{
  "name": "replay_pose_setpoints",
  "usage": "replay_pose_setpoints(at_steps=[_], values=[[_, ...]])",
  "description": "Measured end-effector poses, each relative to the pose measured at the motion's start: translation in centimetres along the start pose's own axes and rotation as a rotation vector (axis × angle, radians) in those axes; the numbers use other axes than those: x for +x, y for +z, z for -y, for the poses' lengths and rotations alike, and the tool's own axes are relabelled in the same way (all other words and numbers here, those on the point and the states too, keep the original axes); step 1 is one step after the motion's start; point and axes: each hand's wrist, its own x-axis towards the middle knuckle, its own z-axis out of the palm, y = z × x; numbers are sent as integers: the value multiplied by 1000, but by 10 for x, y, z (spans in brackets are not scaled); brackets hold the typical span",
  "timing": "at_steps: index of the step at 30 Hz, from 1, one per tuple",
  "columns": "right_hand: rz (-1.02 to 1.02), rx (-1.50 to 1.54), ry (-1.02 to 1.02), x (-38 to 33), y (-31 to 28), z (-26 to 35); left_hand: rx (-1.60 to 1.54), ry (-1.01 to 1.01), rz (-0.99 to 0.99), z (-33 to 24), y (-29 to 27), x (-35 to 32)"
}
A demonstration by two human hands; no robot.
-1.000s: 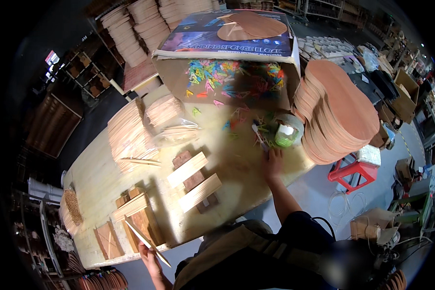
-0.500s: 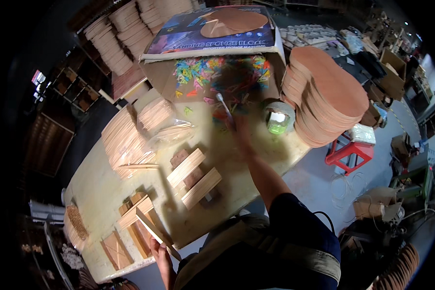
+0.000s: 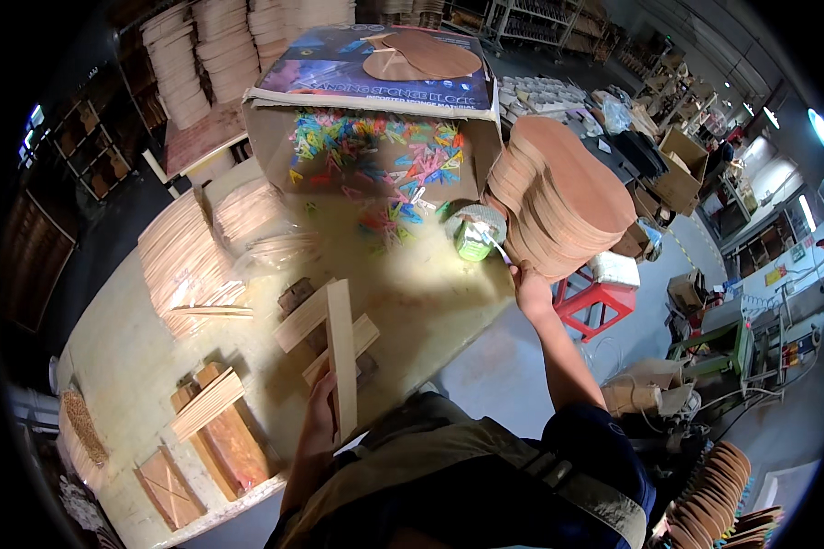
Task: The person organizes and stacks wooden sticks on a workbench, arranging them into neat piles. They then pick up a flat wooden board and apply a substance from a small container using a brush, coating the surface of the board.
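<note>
My left hand, near the front edge of the table, is closed round a long pale wooden strip that stands up on a slant. Behind it, two more bundles of pale strips lie across dark blocks. My right hand is closed on the thin handle of a small brush. The brush leans over a green-and-white jar, and its lower end is hard to make out at the rim. Many coloured small clothespins spill out toward the jar from an open cardboard box.
Right of the jar rises a tall stack of guitar-shaped wooden plates. Bundled strips in clear plastic lie at left. Nearer stands a wooden block with strips on top. A red stool is beyond the table's right edge.
My right hand has moved from the clothespins toward me and right, bringing the brush to the jar. The left hand has lifted its strip and shifted it right. The view has turned somewhat.
</note>
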Motion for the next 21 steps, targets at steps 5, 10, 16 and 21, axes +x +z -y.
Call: replay_pose_setpoints(at_steps=[5, 10, 16, 21], values=[[117, -207, -8, 46, 11, -3, -174, -115, 106, 24, 18, 44], [142, -117, -151, 72, -5, 38, -331, -180, 238, 55, 25, 87], [172, -213, -164, 100, 2, 32, -205, -218, 234, 61, 67, 122], [159, -143, -226, 103, -19, 32, -230, -239, 247, 55, 86, 124]])
